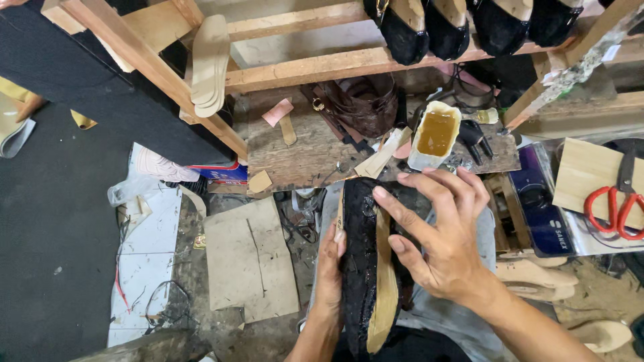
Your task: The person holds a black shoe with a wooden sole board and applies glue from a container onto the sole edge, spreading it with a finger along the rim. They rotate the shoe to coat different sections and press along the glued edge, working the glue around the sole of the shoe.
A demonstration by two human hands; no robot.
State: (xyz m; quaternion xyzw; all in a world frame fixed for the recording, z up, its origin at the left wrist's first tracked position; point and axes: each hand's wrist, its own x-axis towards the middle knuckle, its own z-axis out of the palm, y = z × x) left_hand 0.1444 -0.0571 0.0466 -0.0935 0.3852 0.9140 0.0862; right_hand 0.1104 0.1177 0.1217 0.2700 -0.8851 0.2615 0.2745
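Fingers [402, 218] of right hand [446, 251] splayed over black shoe [359, 268], left hand [329, 271] cupping its side

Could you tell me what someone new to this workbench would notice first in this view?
At bottom centre, the left hand and right hand hold a black lace-covered shoe with a tan insole, right fingers pressed on it. Just above, on the worn wooden board, sits a container of amber glue. Red-handled scissors lie at far right, and black shoes line the wooden rack along the top.
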